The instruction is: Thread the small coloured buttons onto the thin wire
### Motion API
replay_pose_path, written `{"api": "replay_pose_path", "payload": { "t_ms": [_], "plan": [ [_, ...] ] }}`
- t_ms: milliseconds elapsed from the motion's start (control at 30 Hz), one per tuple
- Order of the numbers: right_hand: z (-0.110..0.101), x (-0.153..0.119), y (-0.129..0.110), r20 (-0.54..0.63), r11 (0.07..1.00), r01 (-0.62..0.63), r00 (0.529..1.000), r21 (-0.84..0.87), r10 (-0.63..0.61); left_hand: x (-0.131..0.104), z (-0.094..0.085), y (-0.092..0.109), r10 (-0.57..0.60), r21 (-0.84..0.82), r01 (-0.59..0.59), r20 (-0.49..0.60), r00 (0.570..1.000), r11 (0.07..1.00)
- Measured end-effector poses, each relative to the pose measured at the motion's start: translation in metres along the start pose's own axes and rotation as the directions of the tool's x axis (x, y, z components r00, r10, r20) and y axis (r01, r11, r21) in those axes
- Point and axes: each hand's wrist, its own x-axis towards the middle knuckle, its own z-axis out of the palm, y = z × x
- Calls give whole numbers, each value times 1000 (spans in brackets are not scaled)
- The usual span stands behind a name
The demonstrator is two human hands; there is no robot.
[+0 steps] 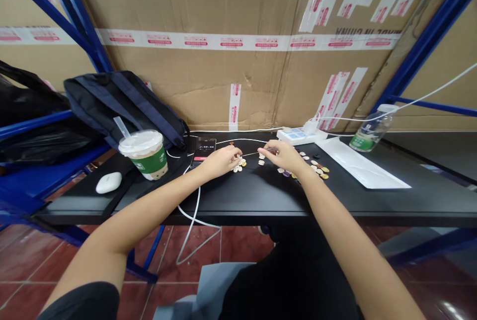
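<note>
My left hand (pixel 223 160) is closed in a pinch above a small pile of pale, button-like pieces (pixel 237 168); what its fingertips hold is too small to make out. My right hand (pixel 285 155) pinches a thin, straight, needle-like thing (pixel 250 154) that reaches left to the left fingertips. Whether it is a needle, a wire or a tweezer tip, I cannot tell. Two or so pale pieces (pixel 261 162) lie between the hands. Under and right of my right hand spread several more button-like pieces (pixel 318 168) in white, yellow, purple and brown, some hidden by the wrist.
A phone (pixel 204 150) showing a timer lies left of my left hand. Farther left are a lidded drink cup (pixel 147 156), a white case (pixel 109 182) and a backpack (pixel 126 104). A power strip (pixel 301 134), white tray (pixel 363 163) and bottle (pixel 373 128) stand right; a cable (pixel 194 220) hangs over the edge.
</note>
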Motion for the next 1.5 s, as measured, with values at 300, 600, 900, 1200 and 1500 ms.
{"api": "replay_pose_path", "payload": {
  "t_ms": [300, 600, 900, 1200, 1500],
  "plan": [
    [0, 0, -2, -2, 999, 5, 1000, 34, -5, 1, 0, 0, 9, 13, -9, 5, 1000, 1000],
    [0, -1, -2, 1, 999, 3, 1000, 35, -3, 0, -1, 3, -11, 6, 11, 12, 1000, 1000],
    [0, -1, -3, 9, 999, 10, 1000, 42, -10, 0, -1, 2, 2, 10, -2, 5, 1000, 1000],
    [-2, -1, -8, 27, 996, -16, 1000, 84, 14, 0, -2, 3, 2, -7, -2, 0, 1000, 1000],
    [0, -1, -4, 38, 988, -15, 999, 155, 9, 1, -2, 3, 0, -40, 0, -5, 1000, 999]
  ]
}}
